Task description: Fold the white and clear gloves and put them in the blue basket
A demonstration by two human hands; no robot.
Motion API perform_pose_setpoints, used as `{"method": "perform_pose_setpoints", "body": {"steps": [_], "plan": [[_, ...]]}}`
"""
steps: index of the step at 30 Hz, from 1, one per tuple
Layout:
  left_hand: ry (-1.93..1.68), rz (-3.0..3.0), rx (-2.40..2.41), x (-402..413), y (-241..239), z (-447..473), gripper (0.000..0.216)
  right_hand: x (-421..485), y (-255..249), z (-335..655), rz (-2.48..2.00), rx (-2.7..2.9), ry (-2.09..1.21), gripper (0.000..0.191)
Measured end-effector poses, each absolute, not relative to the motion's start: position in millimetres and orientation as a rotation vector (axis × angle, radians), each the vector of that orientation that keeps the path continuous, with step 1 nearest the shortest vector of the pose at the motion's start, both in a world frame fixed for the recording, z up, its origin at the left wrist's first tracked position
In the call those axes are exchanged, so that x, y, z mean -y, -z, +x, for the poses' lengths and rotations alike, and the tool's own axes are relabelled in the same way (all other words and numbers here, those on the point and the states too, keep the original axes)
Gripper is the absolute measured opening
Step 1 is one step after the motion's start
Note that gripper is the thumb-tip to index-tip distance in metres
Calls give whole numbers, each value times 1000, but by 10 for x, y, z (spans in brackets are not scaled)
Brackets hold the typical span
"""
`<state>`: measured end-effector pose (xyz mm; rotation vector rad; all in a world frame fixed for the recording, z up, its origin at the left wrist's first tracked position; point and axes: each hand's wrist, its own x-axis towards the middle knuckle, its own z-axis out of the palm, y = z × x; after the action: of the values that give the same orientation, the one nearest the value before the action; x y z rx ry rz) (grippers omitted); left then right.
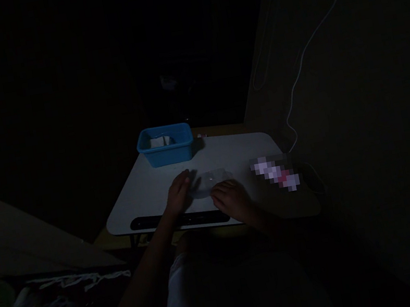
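Observation:
A clear, shiny piece of thin plastic (209,178), like a bag or wrapper, lies on the white folding table (133,198) between my hands. At its left edge is my left hand (178,194), with the fingers stretched forward and the thumb beside them; I cannot tell whether it grips the edge. My right hand (231,197) has its fingers curled over the plastic's near right edge. Dim light hides the plastic's exact shape.
A blue plastic basket (170,154) with white items inside stands at the table's back left. A blurred-out bright object (275,174) lies on the right side. A black slot (179,220) runs along the front edge. A white cable (302,54) hangs down the right wall.

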<state>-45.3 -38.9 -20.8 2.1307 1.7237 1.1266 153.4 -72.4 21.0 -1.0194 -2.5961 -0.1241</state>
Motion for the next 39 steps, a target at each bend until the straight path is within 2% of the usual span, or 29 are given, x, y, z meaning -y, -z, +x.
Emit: {"method": "perform_pose_setpoints", "body": {"steps": [6,10,13,16,22,27,33,39], "plan": [[-1029,2412,-1474,589,32,-394,47,654,-257,1577,-1242,2440,-50,21],[-799,2630,-1462,618,6,-309,31,666,-294,1558,-1264,2422,-93,22],[-738,2699,-1475,602,34,-304,29,685,-307,1547,-1254,2465,-74,37],[-719,2724,-1481,597,54,-311,28,680,-318,1530,-1252,2561,-38,28],[-838,2703,-1468,578,110,-331,28,612,-385,1506,-1286,2565,-27,25],[-1157,2284,-1530,486,63,-414,31,586,-461,1560,-1278,2429,-92,26],[-1209,2003,-1393,354,-355,-469,25,505,-537,1627,-1201,2160,-397,24],[-1166,1775,-1319,280,-720,-508,19,354,-623,1650,-1010,1707,-955,14]]}}
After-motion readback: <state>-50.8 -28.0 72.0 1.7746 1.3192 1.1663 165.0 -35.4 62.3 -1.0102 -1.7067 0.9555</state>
